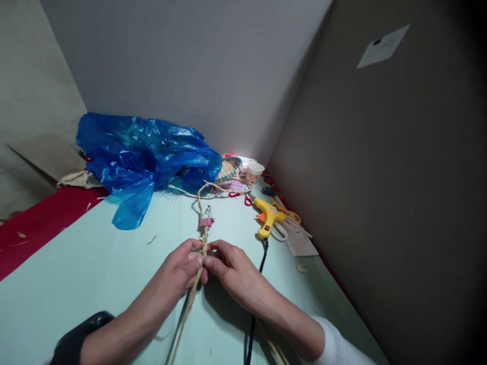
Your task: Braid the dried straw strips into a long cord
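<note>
A pale straw braid point(205, 236) runs away from me along the table. My left hand point(186, 263) pinches it from the left side, thumb on top. Opposite it, my right hand point(224, 259) grips the same spot between thumb and fingers. Loose straw strands point(189, 304) trail from the braid toward me. Just beyond my fingers a pink binder clip point(207, 222) with wire handles is on the braid. Farther off, the finished length curls over the table toward the paper cup.
A crumpled blue plastic bag point(152, 152) lies at the back left. On the right are a yellow glue gun point(269, 217) with a black cord point(262, 261), scissors point(280, 232) and cardboard point(300, 241). Behind stand a paper cup point(254, 172) and woven basket point(229, 168). Walls border the table.
</note>
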A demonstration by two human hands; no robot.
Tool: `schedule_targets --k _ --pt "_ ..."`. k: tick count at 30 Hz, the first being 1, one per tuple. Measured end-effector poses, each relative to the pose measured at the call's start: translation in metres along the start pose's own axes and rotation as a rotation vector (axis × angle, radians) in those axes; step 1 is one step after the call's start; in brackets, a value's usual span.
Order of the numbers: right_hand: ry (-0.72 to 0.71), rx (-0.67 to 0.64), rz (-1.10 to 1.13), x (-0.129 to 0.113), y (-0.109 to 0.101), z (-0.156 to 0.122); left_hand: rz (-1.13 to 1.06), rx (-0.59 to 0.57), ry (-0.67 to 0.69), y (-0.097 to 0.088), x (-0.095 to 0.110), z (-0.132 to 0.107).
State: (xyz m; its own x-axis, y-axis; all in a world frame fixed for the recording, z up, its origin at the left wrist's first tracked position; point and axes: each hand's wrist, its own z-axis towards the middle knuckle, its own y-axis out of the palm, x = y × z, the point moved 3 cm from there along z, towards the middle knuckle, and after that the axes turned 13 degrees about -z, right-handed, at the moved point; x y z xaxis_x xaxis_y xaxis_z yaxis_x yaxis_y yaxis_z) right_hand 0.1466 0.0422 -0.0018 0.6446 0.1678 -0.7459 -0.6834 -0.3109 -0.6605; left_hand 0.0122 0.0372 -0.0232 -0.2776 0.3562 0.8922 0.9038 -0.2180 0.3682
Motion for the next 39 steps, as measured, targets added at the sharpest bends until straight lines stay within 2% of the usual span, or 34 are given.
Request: schedule_targets --k 5,9,12,15,18,21,26,28,31,34,35,37,39 --pt "-0.033 -0.024 0.012 0.002 -0.001 0.004 0.173 0.022 0.106 -0.002 0.0 0.0" --pt "-0.035 0.003 0.015 0.003 0.0 0.005 0.5 0.06 0.142 0.002 0.008 -0.009" --pt "0.005 0.069 -0.014 0.002 0.0 0.003 0.782 0.078 0.157 0.005 0.018 -0.016" --pt "-0.007 0.14 -0.107 -0.001 0.0 -0.001 0.996 0.145 0.172 0.006 0.027 -0.02" --pt "-0.034 0.165 -0.153 -0.004 0.001 -0.004 0.945 0.169 0.151 0.009 0.028 -0.023" --pt "-0.047 0.15 -0.1 -0.004 0.002 -0.005 0.848 0.169 0.155 0.014 0.022 -0.025" --pt "-0.032 0.063 0.113 0.0 0.003 -0.003 0.982 0.183 0.337 0.02 0.007 -0.029" --pt "-0.011 0.031 0.238 0.001 0.005 -0.003 1.053 0.147 0.407 0.023 0.001 -0.031" --pt "0.013 -0.051 0.482 0.0 0.009 -0.002 1.164 0.078 0.441 0.027 -0.005 -0.034" --pt "0.067 -0.091 0.622 0.0 0.009 -0.002 1.208 -0.013 0.465 0.029 -0.002 -0.036" --pt "0.079 -0.082 0.633 0.0 0.008 -0.001 1.192 -0.012 0.49 0.028 0.003 -0.036" --pt "0.08 -0.062 0.633 0.001 0.005 -0.001 1.114 0.086 0.537 0.022 0.016 -0.033" --pt "0.074 -0.059 0.63 0.001 0.003 -0.001 0.986 0.261 0.511 0.013 0.029 -0.027"
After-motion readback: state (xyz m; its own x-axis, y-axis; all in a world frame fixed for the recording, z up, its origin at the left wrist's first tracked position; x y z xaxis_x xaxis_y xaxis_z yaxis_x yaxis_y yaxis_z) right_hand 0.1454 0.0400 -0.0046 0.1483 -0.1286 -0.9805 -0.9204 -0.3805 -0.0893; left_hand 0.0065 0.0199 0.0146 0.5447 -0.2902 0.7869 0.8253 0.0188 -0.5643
